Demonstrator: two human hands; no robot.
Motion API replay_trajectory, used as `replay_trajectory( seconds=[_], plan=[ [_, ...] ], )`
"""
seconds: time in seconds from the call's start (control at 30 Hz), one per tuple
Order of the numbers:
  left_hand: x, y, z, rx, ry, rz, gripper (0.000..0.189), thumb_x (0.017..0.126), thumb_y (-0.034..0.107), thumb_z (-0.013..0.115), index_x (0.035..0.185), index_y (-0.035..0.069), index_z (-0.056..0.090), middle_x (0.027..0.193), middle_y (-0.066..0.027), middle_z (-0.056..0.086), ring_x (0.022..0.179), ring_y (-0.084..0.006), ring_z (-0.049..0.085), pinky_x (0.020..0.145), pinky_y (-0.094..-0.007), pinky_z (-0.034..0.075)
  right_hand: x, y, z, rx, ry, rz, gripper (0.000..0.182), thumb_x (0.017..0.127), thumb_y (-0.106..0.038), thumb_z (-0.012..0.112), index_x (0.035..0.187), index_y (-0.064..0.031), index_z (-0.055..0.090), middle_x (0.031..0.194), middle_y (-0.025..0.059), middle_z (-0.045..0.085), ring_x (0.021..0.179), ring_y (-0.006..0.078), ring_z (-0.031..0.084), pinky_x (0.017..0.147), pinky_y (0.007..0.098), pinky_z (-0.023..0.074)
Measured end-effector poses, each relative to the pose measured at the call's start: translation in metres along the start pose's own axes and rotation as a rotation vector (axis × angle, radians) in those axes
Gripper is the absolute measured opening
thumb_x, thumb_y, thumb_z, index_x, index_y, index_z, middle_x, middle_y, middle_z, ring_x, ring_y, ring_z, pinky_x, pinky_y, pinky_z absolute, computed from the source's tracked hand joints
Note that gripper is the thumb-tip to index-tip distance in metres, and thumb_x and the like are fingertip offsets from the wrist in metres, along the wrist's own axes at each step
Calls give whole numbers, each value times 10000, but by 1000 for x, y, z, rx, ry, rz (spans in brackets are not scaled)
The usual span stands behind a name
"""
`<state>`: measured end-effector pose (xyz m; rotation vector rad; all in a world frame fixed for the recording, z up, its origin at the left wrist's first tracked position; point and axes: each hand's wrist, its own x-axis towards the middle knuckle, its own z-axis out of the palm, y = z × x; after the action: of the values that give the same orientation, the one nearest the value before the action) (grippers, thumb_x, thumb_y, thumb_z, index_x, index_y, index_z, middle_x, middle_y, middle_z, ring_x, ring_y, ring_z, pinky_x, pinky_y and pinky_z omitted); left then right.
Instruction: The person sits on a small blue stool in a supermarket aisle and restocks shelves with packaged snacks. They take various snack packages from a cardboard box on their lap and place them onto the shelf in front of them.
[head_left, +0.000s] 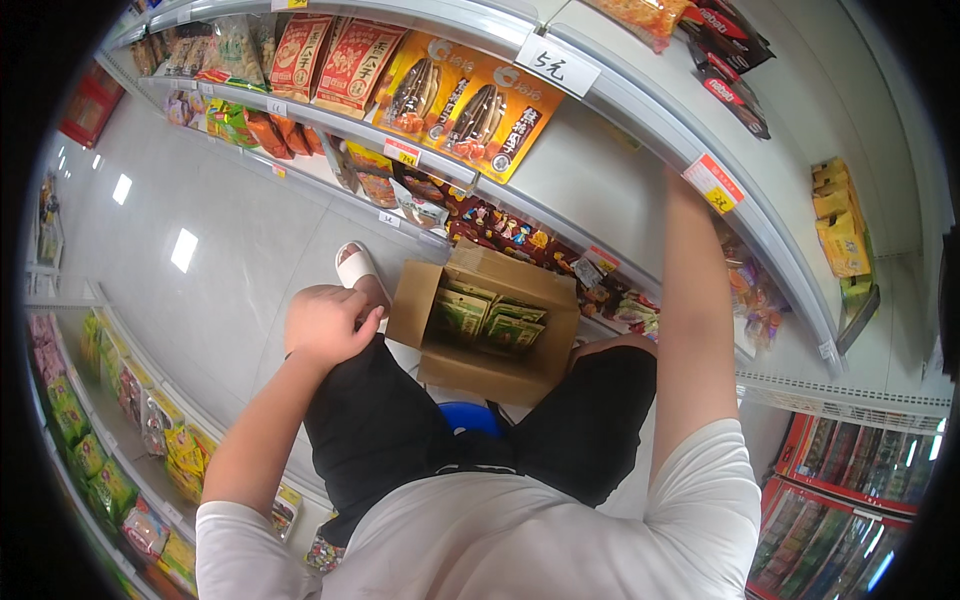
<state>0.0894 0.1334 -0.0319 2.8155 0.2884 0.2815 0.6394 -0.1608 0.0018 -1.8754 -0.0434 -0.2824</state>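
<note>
My left hand (330, 322) rests on my left knee, with nothing in it and the thumb spread from the bent fingers. My right forearm (697, 262) reaches in beneath an upper shelf edge, which hides my right hand from view. Between my knees stands an open cardboard box (495, 375) with its flaps folded out. Several green snack packets (514, 330) stand inside it. Left of my right forearm lies a bare stretch of the shelf (600, 172), beside large yellow sunflower seed bags (487, 127).
Red and cream seed packets (356, 64) stand farther left on that shelf. Brown candy bags (517, 232) line the lower shelf behind the box. A blue stool seat (471, 418) shows beneath me. Another snack shelf (135, 427) runs along my left, across the tiled floor (225, 217).
</note>
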Motion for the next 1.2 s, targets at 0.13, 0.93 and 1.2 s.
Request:
replay_trajectory(
  seconds=[0.13, 0.93, 1.2],
  plan=[
    [5, 0, -2, -9, 30, -9, 332, 876, 337, 714, 652, 132, 581, 663, -55, 664, 643, -296, 657, 602, -450, 510, 12, 14, 11, -21, 19, -19, 236, 1054, -176, 662, 1250, -49, 630, 1062, 84, 646, 920, 176, 622, 792, 326, 547],
    [20, 19, -2, 30, -55, -14, 248, 934, 361, 674, 793, 159, 653, 690, -35, 689, 670, -277, 688, 616, -446, 523, -283, 76, 15, -6, -55, -81, 81, 1021, -98, 639, 1051, -31, 606, 973, 68, 620, 880, 166, 603, 813, 335, 509],
    [9, 8, 13, 47, -43, 9, 251, 931, 362, 677, 776, 166, 666, 684, -29, 686, 659, -277, 680, 608, -437, 520, -383, 157, 14, -497, -812, -162, 177, 981, -172, 665, 1107, -51, 688, 1159, 182, 696, 1123, 359, 683, 915, 501, 570]
  ],
)
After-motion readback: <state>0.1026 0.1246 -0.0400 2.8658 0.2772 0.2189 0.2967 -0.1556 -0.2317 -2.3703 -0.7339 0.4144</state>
